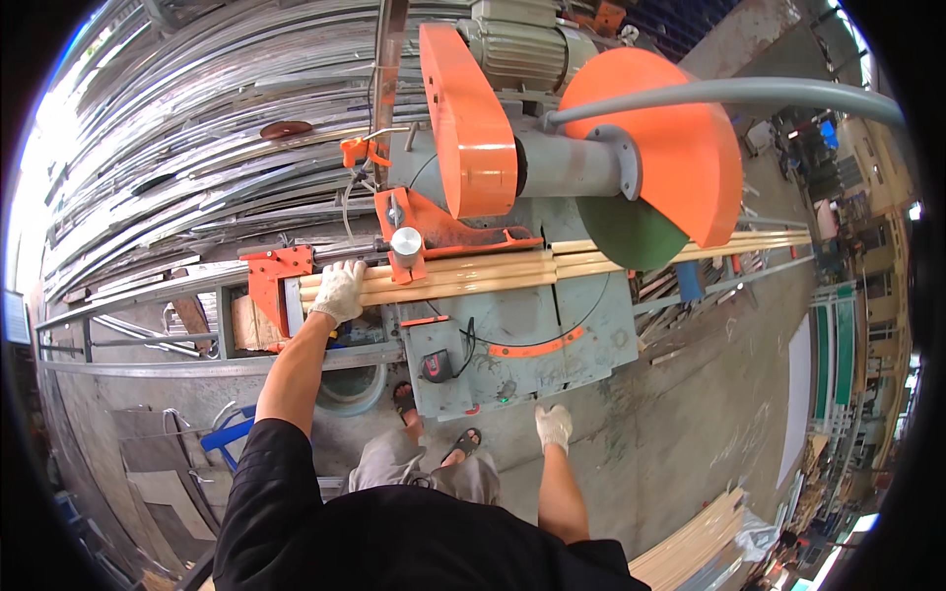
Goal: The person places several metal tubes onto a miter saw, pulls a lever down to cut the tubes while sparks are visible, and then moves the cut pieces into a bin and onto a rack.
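Side by side on the grey saw table (596, 340) lie several long, glossy, cream-coloured profiles (473, 279). My left hand (340, 293), in a white knit glove, lies over their left ends with its fingers curved round them, beside an orange end bracket (268, 286). A dark gap crosses the profiles near the table's middle, and further lengths continue right. My gloved right hand (554, 427) is just off the table's front edge; nothing shows in it, and its fingertips are hidden. Above the profiles hangs a green saw disc (636, 231) under an orange guard (660, 128). An orange clamp (406, 264) sits over the profiles.
A grey motor (522, 54) and a thick grey hose (749, 94) sit above. A tape measure (436, 366) lies on the table near an orange curved strip (537, 345). Stacked metal lengths (187, 138) fill the far left; wood-coloured boards (690, 542) lie near right.
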The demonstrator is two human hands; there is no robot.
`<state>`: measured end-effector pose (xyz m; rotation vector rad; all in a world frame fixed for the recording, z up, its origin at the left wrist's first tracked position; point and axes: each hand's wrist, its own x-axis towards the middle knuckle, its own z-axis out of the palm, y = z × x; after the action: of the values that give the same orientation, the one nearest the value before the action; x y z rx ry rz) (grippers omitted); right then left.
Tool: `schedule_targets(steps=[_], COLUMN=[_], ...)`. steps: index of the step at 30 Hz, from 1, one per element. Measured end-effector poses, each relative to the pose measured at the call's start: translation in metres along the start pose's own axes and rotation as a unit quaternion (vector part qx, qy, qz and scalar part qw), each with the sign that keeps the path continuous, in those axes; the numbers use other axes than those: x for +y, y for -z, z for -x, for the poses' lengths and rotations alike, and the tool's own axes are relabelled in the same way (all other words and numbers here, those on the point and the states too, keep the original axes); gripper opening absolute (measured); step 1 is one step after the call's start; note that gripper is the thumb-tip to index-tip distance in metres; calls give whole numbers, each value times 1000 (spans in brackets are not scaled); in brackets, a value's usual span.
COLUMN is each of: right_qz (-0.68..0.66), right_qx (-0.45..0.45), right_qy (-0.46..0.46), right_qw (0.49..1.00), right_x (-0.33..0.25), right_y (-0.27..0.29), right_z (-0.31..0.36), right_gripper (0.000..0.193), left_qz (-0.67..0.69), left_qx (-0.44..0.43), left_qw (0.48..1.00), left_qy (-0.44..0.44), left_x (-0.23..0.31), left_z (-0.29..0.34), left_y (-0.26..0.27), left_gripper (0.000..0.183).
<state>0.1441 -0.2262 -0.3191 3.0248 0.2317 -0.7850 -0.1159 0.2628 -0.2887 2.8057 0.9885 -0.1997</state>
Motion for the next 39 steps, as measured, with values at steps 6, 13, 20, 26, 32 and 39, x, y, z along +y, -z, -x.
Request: schedule_targets(steps=[6, 13, 20, 26, 32, 39], right_qz=[54, 133, 94, 98, 66, 149], right_qx=[-70, -152, -143, -134, -106, -146], right_qy=[39, 145, 207, 259, 297, 297], right_qw=[995, 969, 963, 951, 947, 932], right_x=[103, 184, 214, 231, 275, 351], right_y=[-9, -52, -41, -9, 2, -16], right_z=[32, 30, -7, -29, -45, -27], right_gripper=[48, 42, 39, 36, 38, 35], left_qz=[56, 106, 83, 10, 41, 93], left_qx=[51, 143, 0, -94, -371, -375], left_qw=[997, 977, 908, 874, 735, 737], left_qy=[-13, 117, 411, 477, 566, 554], left_x=[25, 67, 204, 187, 133, 136], left_z=[62, 312, 616, 506, 360, 373], left_y=[59, 93, 96, 6, -76, -60], left_gripper=[56, 64, 68, 32, 79, 81])
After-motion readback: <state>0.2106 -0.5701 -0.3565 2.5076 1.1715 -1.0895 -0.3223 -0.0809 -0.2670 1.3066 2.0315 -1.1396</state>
